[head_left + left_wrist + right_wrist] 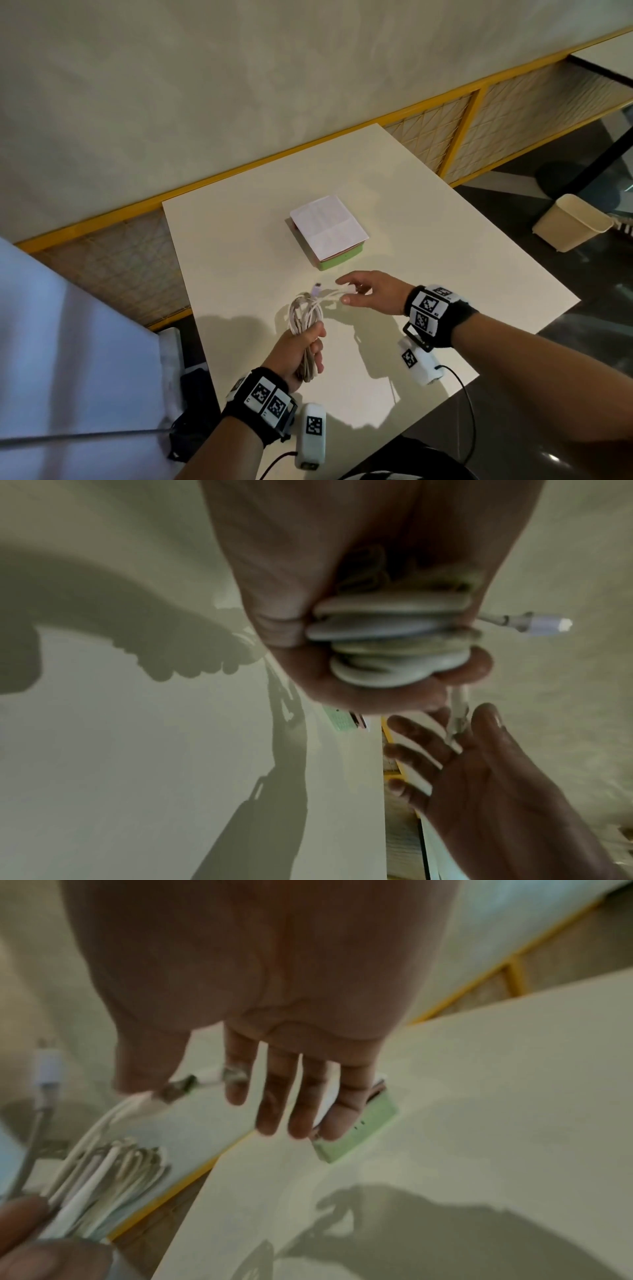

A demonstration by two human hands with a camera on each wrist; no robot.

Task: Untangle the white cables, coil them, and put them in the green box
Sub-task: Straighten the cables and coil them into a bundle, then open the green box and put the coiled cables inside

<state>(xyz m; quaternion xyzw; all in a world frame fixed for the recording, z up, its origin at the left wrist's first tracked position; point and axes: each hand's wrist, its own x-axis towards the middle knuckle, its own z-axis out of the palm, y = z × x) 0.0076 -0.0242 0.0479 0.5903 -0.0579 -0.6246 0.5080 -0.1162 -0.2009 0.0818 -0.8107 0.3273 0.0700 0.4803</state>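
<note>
In the head view the left hand [297, 353] is in the lower middle of the frame, above the tabletop [428, 260]; its fingers are curled around a bundle of white cables [306, 317], which are wound in loops and stand up out of the fist; the left wrist view shows the same loops stacked between the palm and the fingertips. One plug with a pale purple body [317, 288] sticks out from the top of the bundle, toward the centre of the frame. The right hand [373, 291] is to the right of the bundle, a little higher in the frame; its fingers are mostly stretched out, and the thumb and first finger seem to pinch the free end of a cable [205, 1079] that runs from the coil; this part is blurred, so the grip is not fully sure. The green box [337, 262] stands on the tabletop just above the right hand, in the middle of the frame; a folded white paper [329, 226] lies on top of it and covers it. A beige bin [572, 222] stands on the floor at the right edge.
</note>
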